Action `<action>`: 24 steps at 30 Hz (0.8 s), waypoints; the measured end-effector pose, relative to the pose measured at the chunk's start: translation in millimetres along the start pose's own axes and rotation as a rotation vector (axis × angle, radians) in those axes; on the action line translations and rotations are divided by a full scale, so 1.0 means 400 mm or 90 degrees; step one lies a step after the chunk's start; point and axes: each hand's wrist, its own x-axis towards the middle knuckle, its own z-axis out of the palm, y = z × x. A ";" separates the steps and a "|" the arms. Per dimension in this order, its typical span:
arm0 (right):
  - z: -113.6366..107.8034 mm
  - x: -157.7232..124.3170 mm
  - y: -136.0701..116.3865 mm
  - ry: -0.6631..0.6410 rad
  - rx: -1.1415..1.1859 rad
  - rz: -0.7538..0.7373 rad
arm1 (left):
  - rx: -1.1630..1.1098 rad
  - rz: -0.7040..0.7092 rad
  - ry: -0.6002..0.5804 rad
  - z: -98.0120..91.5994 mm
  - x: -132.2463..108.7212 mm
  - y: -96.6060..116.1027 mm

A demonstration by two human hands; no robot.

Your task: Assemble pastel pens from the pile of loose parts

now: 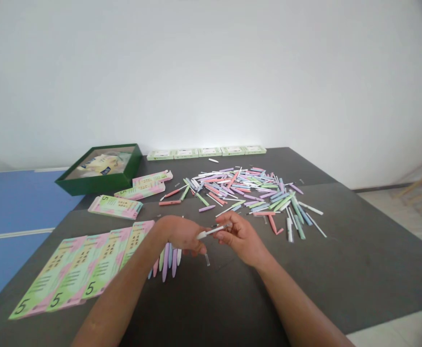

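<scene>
A slim white pen (211, 232) slants between my two hands above the table. My right hand (242, 239) pinches its clear-tipped end between thumb and fingers. The pen's other end overlaps my left hand (184, 234), whose fingers curl downward; what they hold, if anything, is hidden. Just under the left hand, several pastel pens (165, 265) fan out in purple, blue, pink, green and white; I cannot tell whether they touch the hand. Close below the left fingertips shows a small clear cap (207, 260). Beyond both hands spreads a loose heap of pastel pens (243, 185).
Printed pink-green packs marked 5 (66, 274) overlap at left, with more packs (115, 206) behind. A green box (98, 183) holding plastic packets stands at the back left. Flat pale boxes (198, 153) line the wall. The dark table (341, 270) ends at the right.
</scene>
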 end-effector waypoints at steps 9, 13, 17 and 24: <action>-0.005 -0.022 0.025 -0.109 -0.285 0.080 | -0.024 0.075 -0.001 0.001 -0.010 -0.051; -0.029 -0.069 0.031 -0.088 -0.354 0.096 | -0.019 0.095 0.007 0.002 -0.011 -0.075; -0.103 -0.107 0.031 -0.019 -0.393 0.087 | -0.018 0.081 0.003 0.000 -0.025 -0.065; -0.364 -0.150 -0.012 0.323 -0.679 0.155 | 0.012 0.008 0.015 -0.008 -0.049 -0.041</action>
